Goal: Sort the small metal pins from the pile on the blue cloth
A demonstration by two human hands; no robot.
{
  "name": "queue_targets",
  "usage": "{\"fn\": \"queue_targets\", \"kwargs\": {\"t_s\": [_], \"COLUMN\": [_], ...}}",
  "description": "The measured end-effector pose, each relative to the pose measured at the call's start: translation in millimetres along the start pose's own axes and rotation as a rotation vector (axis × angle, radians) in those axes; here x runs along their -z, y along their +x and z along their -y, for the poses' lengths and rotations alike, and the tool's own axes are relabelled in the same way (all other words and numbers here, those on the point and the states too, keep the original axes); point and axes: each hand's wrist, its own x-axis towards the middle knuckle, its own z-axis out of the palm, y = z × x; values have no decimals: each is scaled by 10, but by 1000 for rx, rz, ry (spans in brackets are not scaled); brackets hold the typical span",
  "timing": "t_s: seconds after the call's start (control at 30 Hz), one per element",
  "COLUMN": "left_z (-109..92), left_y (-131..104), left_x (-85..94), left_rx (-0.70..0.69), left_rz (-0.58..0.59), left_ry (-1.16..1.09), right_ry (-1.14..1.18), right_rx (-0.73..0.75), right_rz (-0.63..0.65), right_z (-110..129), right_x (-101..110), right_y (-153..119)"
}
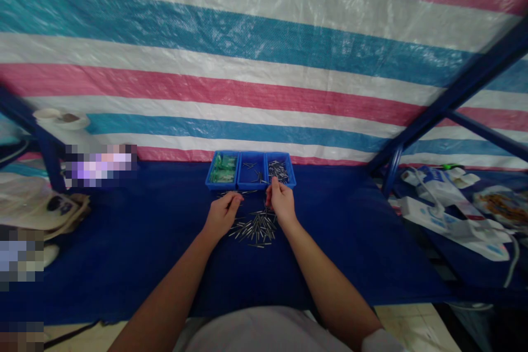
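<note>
A pile of thin metal pins (256,228) lies on the blue table surface between my forearms. Just behind it stands a blue tray (252,185) with three compartments: green packets (223,169) in the left one, a few pins (249,165) in the middle, many pins (278,170) in the right. My left hand (224,212), fingers pinched, is in front of the left compartment; whatever it grips is too small to name. My right hand (280,201) is closed at the front edge of the right compartment, its fingertips together on something I cannot make out.
A striped plastic sheet (247,88) hangs behind the table. Blue metal frame bars (429,110) rise at both sides. On the right lie a white power strip (454,231) and a bag (501,203). A white container (68,129) and a plastic-covered basket (45,209) are at left.
</note>
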Motion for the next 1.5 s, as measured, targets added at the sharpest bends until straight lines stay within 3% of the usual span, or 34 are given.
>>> {"fn": "queue_targets", "kwargs": {"t_s": [0.23, 0.33, 0.43, 0.57, 0.73, 1.27, 1.37, 1.5], "left_z": [6, 11, -2, -27, -43, -58, -40, -10], "left_y": [-7, -11, -7, 3, 8, 18, 19, 19], "left_x": [3, 3, 8, 21, 32, 24, 6, -18], "left_rx": [12, 15, 20, 39, 37, 25, 25, 56], "left_rz": [5, 2, -9, -26, -30, -22, -32, -64], "left_ry": [-13, -19, -2, 34, 60, 89, 78, 63], "right_ry": [-45, -132, -404, -871, -1168, -1157, -1065, -764], "right_rx": [-10, 80, 293, 507, 580, 558, 574, 609], "right_rz": [-51, -38, 9, 177, 279, 270, 287, 330], "right_z": [-27, -3, 25, 30, 3, 0, 31, 48], "right_x": [76, 57, 32, 7, -15, -11, -27, -55], "right_y": [64, 21, -56, -140, -156, -176, -204, -219]}}
